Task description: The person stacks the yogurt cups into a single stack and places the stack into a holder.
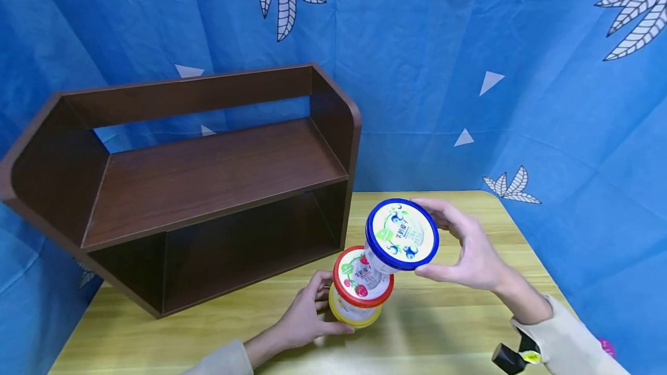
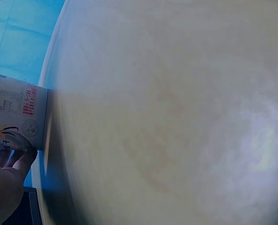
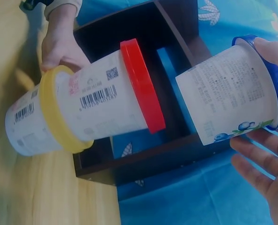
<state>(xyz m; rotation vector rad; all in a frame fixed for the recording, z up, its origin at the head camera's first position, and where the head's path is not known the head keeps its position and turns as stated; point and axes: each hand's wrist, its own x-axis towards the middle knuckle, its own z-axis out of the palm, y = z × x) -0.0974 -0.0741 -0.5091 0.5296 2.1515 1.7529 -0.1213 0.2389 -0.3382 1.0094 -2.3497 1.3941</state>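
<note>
My right hand (image 1: 471, 250) grips a white tub with a blue lid (image 1: 402, 235) by its lid, thumb on one side and fingers on the other. Blueberries are printed on it. In the right wrist view, a gap separates its base from the red lid below. A red-lidded tub (image 1: 363, 278) with strawberry print stands on top of a yellow-lidded tub (image 3: 29, 124), both upright on the table. Around the lower tub near its yellow lid curls my left hand (image 1: 304, 320). The left wrist view catches the fingertips against that tub's white side.
A dark brown two-tier shelf (image 1: 224, 166) stands on the wooden table (image 1: 458, 328), left of and behind the tubs. Blue cloth (image 1: 417, 62) with leaf prints hangs behind and to the right. A black device (image 1: 508, 357) is at the right sleeve.
</note>
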